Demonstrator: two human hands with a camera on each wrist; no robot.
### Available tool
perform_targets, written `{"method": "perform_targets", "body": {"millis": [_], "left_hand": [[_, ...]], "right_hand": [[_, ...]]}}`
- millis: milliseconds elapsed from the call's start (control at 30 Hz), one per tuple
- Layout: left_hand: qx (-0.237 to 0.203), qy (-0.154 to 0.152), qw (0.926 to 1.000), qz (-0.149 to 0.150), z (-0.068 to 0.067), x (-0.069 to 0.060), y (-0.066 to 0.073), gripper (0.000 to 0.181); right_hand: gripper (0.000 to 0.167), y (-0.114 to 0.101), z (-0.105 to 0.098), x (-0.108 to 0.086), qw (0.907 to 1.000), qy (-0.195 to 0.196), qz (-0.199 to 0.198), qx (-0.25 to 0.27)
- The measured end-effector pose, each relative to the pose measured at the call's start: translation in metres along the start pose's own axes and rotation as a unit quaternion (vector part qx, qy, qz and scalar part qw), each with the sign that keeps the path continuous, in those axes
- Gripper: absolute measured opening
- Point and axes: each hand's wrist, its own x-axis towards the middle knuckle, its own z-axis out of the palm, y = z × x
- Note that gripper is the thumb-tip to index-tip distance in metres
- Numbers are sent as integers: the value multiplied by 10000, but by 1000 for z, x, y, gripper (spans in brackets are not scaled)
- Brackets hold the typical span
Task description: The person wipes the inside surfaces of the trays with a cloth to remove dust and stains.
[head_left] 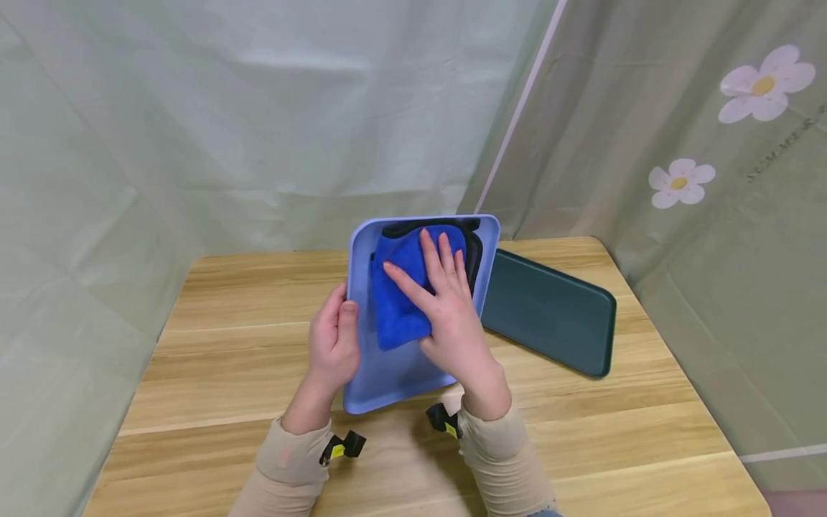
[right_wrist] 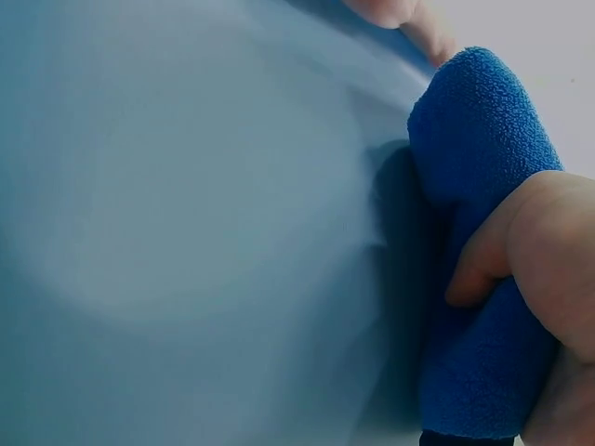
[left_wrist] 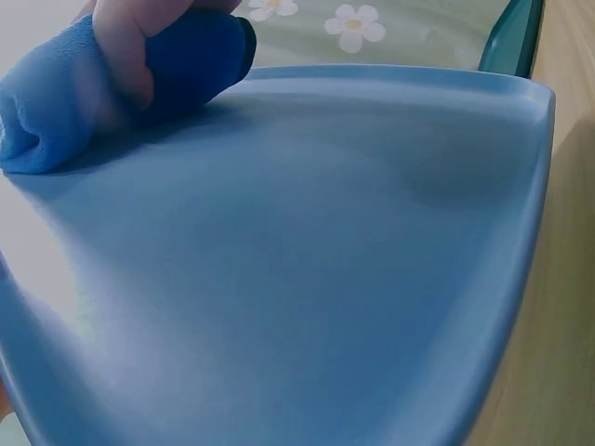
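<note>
A light blue rectangular tray (head_left: 400, 377) with a raised rim is held up off the table, tilted toward the head camera. My left hand (head_left: 334, 345) grips its left side, thumb over the rim and fingers behind. Inside the tray, a bright blue fuzzy cloth (head_left: 403, 309) lies against the upper part of the base. My right hand (head_left: 452, 316) presses it there with spread, straight fingers. Black material (head_left: 476, 251) shows along the cloth's top and right edges; its kind is unclear. The right wrist view shows the cloth (right_wrist: 488, 372) thick and rounded under the thumb.
A dark green tray (head_left: 549, 312) lies on the wooden table (head_left: 226, 345) to the right, partly behind the blue tray. Curtains (head_left: 310, 129) hang behind the table and at its sides; white flowers decorate the right one. Small black devices sit at both wrists.
</note>
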Motion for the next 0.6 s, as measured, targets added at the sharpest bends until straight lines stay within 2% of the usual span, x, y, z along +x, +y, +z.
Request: {"method": "perform_targets", "body": {"millis": [300, 600], "left_hand": [[32, 114, 9997, -228, -3, 2, 0, 36], [-131, 169, 9994, -278, 0, 6, 6, 32]], "right_hand": [[108, 14, -9, -1, 9997, 134, 227, -5], [105, 22, -13, -5, 9992, 204, 353, 15]]}}
